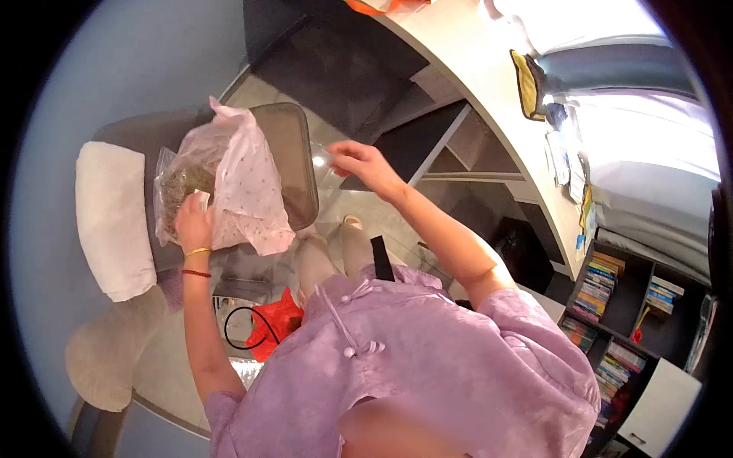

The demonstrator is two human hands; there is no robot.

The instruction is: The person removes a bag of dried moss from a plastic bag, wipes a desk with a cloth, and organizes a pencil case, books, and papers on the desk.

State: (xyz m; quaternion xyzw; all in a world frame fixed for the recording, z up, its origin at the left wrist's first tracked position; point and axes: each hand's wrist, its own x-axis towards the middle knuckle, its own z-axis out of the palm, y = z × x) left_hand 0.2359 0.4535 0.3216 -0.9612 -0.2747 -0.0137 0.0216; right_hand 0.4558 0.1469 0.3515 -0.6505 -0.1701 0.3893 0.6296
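Note:
On a dark padded seat [295,153] lies a clear plastic bag [163,172] of dried brownish-green material [191,179]. A pale pink patterned plastic bag [248,179] is bunched against its right side. My left hand [195,225] is over the clear bag, its fingers closed on a small whitish slip [202,198]. Out to the right of the seat, above the floor, is my right hand [360,164]. Its fingers are curled in with the tips slightly blurred, and what they pinch, if anything, cannot be made out.
A rolled white towel [114,217] lies at the seat's left end, beside a beige cushion-like shape [111,351]. Near my legs is a red plastic bag [276,324]. A curved pale desk [489,84] with shelving runs along the right, and a bookcase [634,305] stands beyond it.

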